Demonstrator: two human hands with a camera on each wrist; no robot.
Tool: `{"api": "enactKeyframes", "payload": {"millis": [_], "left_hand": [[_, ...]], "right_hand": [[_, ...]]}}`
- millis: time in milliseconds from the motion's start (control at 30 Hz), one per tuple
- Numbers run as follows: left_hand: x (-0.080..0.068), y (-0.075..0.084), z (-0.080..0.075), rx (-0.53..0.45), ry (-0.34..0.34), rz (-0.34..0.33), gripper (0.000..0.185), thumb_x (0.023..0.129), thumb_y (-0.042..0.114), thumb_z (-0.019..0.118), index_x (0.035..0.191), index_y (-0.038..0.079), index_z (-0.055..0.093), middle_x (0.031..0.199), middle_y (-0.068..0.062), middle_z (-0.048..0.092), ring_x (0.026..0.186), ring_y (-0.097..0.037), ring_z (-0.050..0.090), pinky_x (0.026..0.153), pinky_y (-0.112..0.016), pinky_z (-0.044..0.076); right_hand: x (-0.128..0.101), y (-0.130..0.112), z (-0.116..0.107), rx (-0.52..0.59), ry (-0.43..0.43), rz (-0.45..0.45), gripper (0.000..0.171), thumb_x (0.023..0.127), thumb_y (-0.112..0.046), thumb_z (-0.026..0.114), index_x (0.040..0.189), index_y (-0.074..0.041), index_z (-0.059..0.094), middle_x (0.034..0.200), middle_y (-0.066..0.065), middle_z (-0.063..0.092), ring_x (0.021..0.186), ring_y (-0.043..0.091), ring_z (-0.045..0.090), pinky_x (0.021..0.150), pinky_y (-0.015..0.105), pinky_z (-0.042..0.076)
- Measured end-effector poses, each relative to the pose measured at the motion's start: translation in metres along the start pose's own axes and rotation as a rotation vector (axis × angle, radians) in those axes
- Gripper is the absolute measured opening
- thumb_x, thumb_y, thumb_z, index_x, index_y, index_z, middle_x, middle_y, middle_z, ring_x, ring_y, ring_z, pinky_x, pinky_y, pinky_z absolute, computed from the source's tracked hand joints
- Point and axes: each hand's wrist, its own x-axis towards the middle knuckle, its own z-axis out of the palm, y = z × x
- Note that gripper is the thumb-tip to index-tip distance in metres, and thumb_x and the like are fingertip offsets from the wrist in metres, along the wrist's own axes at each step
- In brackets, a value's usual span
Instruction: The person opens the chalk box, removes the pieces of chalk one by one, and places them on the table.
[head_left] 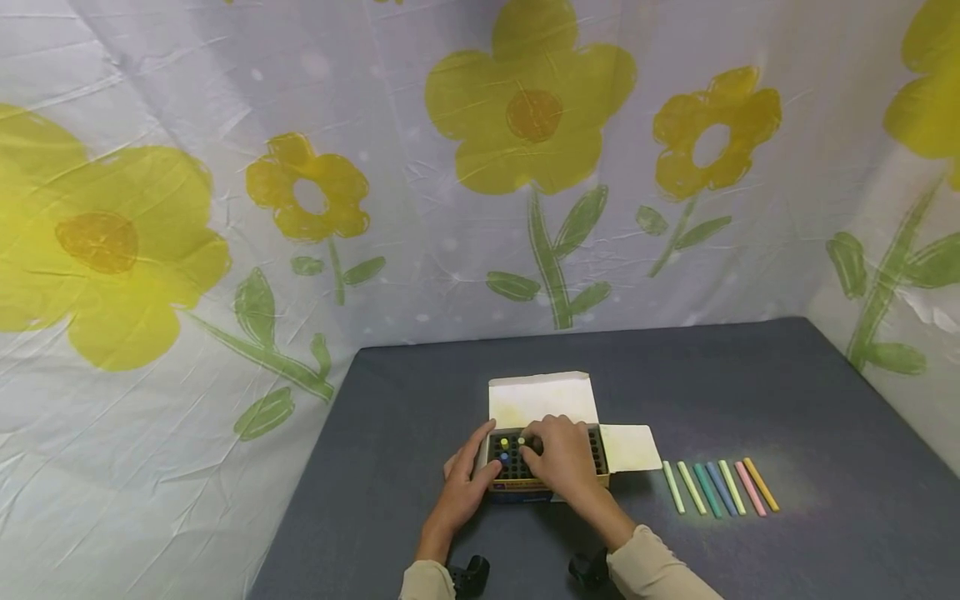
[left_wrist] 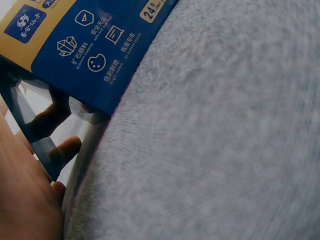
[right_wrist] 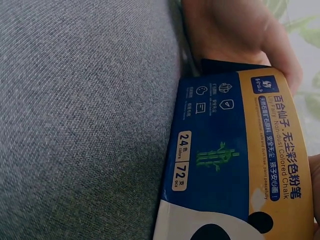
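A chalk box lies on the dark table, its lid folded back and a side flap spread right. Inside is a dark holder with rows of holes. A yellow chalk and a blue chalk stand in it near the left end. My left hand grips the box's left end, thumb at the near corner. Over the holder, my right hand pinches a pale chalk between thumb and forefinger. The right wrist view shows the printed box front; the holder is hidden there.
Several chalk sticks in pale yellow, green, blue, pink and orange lie in a row right of the box on the dark table. A curtain with yellow flowers hangs behind the table.
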Motion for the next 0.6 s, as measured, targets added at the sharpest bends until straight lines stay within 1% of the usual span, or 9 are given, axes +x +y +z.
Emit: {"api": "enactKeyframes", "payload": {"millis": [133, 233, 367, 533, 600], "left_hand": [[0.0003, 0.0002, 0.0000, 0.001, 0.000, 0.007, 0.058, 0.101, 0.033, 0.059, 0.153, 0.047, 0.039, 0.162, 0.004, 0.040, 0.151, -0.039, 0.018, 0.111, -0.073, 0.018], [0.0004, 0.0007, 0.0000, 0.004, 0.001, 0.011, 0.058, 0.101, 0.032, 0.058, 0.154, 0.045, 0.039, 0.162, 0.003, 0.040, 0.150, -0.040, 0.019, 0.110, -0.074, 0.019], [-0.0002, 0.0012, 0.0001, -0.003, 0.000, -0.005, 0.058, 0.101, 0.032, 0.058, 0.154, 0.045, 0.039, 0.162, 0.002, 0.041, 0.150, -0.041, 0.016, 0.109, -0.076, 0.022], [-0.0006, 0.0010, 0.0001, -0.004, -0.001, -0.016, 0.058, 0.101, 0.032, 0.059, 0.153, 0.046, 0.039, 0.162, 0.002, 0.040, 0.150, -0.041, 0.013, 0.109, -0.075, 0.021], [-0.0004, 0.0006, 0.0000, -0.002, -0.001, -0.012, 0.058, 0.101, 0.031, 0.059, 0.153, 0.046, 0.039, 0.162, 0.002, 0.039, 0.150, -0.041, 0.014, 0.110, -0.074, 0.022]], "right_hand": [[-0.0002, 0.0013, 0.0000, 0.031, -0.002, 0.008, 0.012, 0.079, -0.018, 0.087, 0.088, -0.015, 0.079, 0.072, -0.002, 0.063, 0.069, 0.014, 0.052, 0.070, 0.038, 0.037], [-0.0004, 0.0020, -0.0005, 0.052, 0.001, 0.009, 0.012, 0.079, -0.018, 0.087, 0.088, -0.015, 0.079, 0.072, -0.002, 0.064, 0.069, 0.014, 0.053, 0.071, 0.038, 0.037], [-0.0001, 0.0019, -0.0012, 0.081, 0.005, 0.015, 0.012, 0.079, -0.017, 0.086, 0.089, -0.015, 0.079, 0.075, -0.002, 0.068, 0.071, 0.016, 0.057, 0.072, 0.040, 0.039], [-0.0005, 0.0016, -0.0024, 0.153, -0.002, 0.023, 0.013, 0.081, -0.014, 0.084, 0.093, -0.013, 0.080, 0.083, 0.000, 0.075, 0.078, 0.018, 0.063, 0.079, 0.046, 0.044], [-0.0007, 0.0018, -0.0030, 0.192, -0.007, 0.030, 0.014, 0.082, -0.013, 0.083, 0.095, -0.013, 0.080, 0.085, 0.000, 0.076, 0.078, 0.018, 0.063, 0.080, 0.046, 0.045]]}}
